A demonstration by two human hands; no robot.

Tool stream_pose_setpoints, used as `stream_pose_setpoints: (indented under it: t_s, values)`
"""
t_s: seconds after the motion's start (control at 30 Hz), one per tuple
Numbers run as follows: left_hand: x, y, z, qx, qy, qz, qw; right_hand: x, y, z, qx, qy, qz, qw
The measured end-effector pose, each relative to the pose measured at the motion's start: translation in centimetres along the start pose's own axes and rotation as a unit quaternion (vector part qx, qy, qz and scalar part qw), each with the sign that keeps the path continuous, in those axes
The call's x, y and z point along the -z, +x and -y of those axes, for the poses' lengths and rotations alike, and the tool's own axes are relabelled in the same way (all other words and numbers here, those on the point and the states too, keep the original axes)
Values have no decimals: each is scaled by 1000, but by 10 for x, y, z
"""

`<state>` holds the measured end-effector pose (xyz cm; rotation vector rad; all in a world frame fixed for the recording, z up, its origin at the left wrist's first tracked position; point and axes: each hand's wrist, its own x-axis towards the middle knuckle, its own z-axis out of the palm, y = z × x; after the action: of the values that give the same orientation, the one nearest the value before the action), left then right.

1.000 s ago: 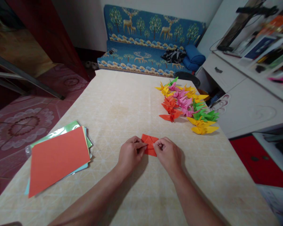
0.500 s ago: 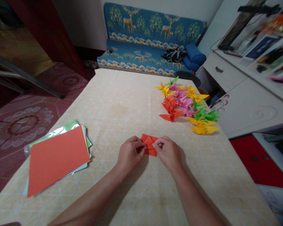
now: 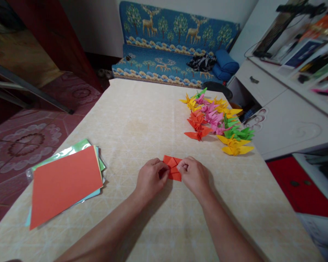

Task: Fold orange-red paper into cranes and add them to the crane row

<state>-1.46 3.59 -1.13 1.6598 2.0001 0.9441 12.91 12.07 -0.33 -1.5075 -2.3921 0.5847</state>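
Observation:
A small folded piece of red origami paper [image 3: 174, 175] lies on the table between my hands, with a triangular fold on its top face. My left hand [image 3: 151, 177] pinches its left edge between thumb and fingers. On the opposite side my right hand [image 3: 194, 175] is closed on the right edge, fingertips pressed together. Both wrists rest low over the tabletop. The fingertips cover parts of the paper's two sides.
At the left lies a stack of coloured paper sheets [image 3: 65, 185], red on top, over a clear plastic wrapper. Several folded paper cranes [image 3: 214, 118] in red, pink, yellow and green stand at the table's [image 3: 136, 123] far right. A blue sofa [image 3: 164, 47] is behind.
Both hands keep nearly the same grip on the red paper. The view has shifted very slightly; nothing else visibly moves.

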Motion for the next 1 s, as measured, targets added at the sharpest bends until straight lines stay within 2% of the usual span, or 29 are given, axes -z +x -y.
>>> stream_pose_setpoints:
  t_s: [0.43,1.0]
  values:
    - [0,-2,-1,-4,40,5,999,-2,-4,-2,10,7,-16,1000]
    - [-1,-1,-1,-4,33,1,999,-4,-7,-5,25,-3,-21,999]
